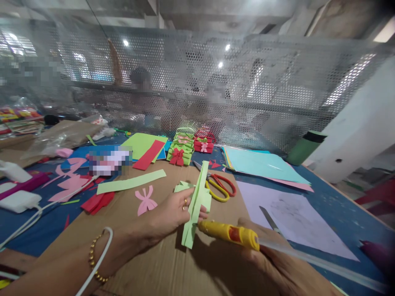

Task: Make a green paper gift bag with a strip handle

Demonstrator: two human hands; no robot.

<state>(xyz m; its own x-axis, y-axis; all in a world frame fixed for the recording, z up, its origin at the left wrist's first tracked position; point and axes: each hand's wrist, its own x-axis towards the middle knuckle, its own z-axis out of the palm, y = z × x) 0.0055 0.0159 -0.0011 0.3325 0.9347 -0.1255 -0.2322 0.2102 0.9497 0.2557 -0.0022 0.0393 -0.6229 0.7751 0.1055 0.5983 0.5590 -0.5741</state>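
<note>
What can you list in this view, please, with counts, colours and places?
Glue gun: one, yellow, in right hand
Folded paper: pieces unclear, pale green, in left hand
Cardboard sheet: one, brown, centre
Scissors: count unclear, red and yellow handles, beyond hands
Sheet: one, lilac, right
Blade: one, grey, on sheet
Paper stack: one, light blue on top, far right
Bottle: one, green, far right
Small bags: several, green and red, far centre
Long strips: two, red and pale green, left
Bow cut-out: one, pink, on cardboard
Scraps: several, pink and red, left
Adapters: several, white, far left
Cables: count unclear, white, left
Tabletop: one, blue, beneath
Screen: one, grey, background
Left hand: one, centre
Right hand: one, lower right
</note>
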